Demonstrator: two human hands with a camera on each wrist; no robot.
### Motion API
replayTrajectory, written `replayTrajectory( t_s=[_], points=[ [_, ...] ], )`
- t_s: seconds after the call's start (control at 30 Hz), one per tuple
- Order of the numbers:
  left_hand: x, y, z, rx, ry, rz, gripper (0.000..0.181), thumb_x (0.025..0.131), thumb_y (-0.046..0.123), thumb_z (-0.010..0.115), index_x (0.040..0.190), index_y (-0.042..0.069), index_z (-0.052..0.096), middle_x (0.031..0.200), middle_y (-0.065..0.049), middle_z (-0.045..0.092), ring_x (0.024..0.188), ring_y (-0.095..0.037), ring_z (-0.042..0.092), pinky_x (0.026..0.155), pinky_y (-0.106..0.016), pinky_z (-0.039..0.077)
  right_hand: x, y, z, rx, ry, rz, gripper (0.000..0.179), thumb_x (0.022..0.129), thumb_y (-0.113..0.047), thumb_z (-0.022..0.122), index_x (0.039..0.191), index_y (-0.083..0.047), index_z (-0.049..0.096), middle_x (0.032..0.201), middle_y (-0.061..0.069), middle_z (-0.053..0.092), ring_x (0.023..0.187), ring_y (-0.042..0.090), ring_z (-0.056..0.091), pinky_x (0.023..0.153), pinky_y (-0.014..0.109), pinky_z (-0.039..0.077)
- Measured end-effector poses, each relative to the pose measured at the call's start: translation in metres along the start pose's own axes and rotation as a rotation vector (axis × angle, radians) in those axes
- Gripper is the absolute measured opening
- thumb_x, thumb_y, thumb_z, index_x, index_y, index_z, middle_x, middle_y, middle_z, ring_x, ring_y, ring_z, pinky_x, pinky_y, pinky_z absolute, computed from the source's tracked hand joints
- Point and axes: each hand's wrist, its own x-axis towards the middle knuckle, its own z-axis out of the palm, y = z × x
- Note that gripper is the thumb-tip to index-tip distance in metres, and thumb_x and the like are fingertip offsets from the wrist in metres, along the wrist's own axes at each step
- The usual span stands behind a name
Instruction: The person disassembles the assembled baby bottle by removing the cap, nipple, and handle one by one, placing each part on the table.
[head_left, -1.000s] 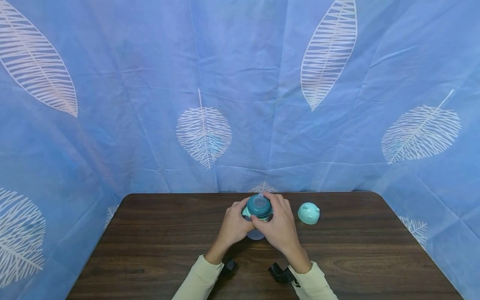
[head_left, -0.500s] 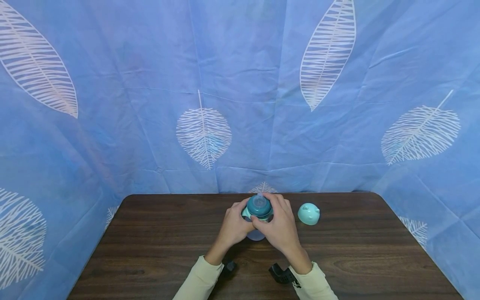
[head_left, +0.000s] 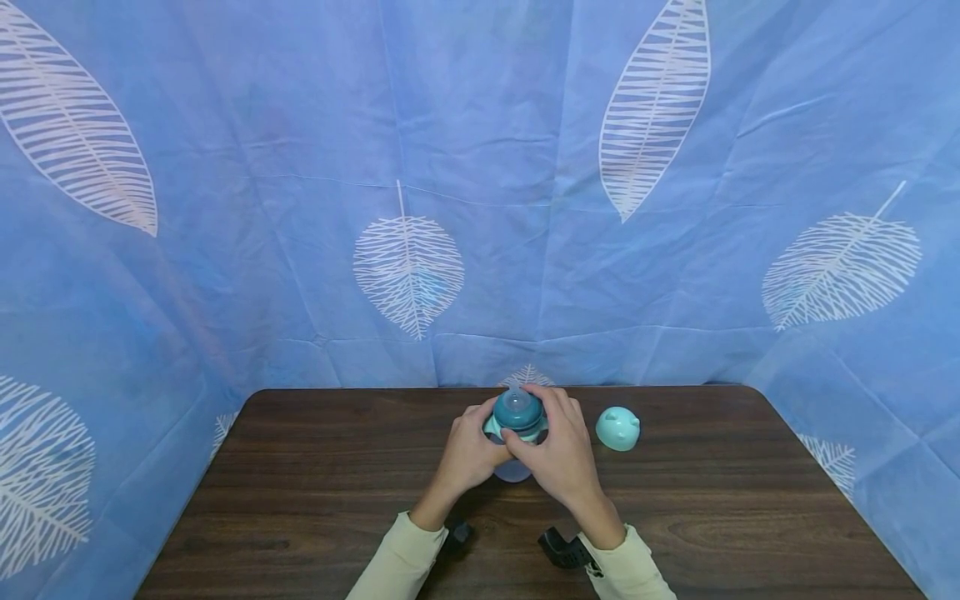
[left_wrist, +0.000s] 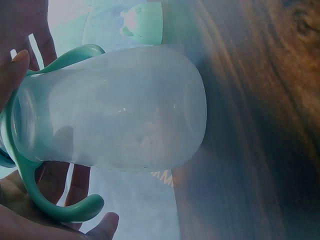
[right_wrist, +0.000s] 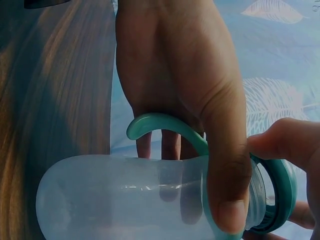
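Observation:
A translucent baby bottle (head_left: 512, 472) with a mint two-handled ring (left_wrist: 75, 211) stands upright at the table's far middle. My left hand (head_left: 468, 454) grips it round the neck, its thumb across the handle ring in the right wrist view. With thumb and fingers, my right hand (head_left: 557, 454) pinches the teal collar (right_wrist: 286, 197) that carries a clear nipple (head_left: 517, 400). Part of the bottle's clear neck (right_wrist: 257, 200) shows below the collar, which sits at a tilt to it. Both hands hide much of the bottle's upper body in the head view.
A mint animal-shaped cap (head_left: 618, 428) with small ears sits on the dark wooden table (head_left: 300, 483), right of the bottle. Behind the table's far edge hangs a blue cloth (head_left: 495, 275) with white leaf prints. A black device (head_left: 564, 548) is strapped at the right wrist.
The teal collar with the nipple has shifted slightly to the left between my right fingers. The bottle, the left hand and the cap stay in place.

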Motion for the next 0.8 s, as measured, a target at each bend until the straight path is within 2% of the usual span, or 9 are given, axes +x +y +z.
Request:
replayTrajectory(
  t_s=[0.8],
  points=[
    [-0.0010, -0.0014, 0.0009, 0.006, 0.005, 0.022, 0.067, 0.089, 0.032, 0.092, 0.145, 0.002, 0.070, 0.126, -0.013, 0.077, 0.117, -0.037, 0.067, 0.095, -0.060, 0.056, -0.0009, -0.0018, -0.0042, 0.024, -0.002, 0.004, 0.064, 0.091, -0.022, 0.091, 0.146, -0.005, 0.066, 0.134, 0.015, 0.067, 0.118, 0.037, 0.056, 0.093, 0.063, 0.051]
  ],
)
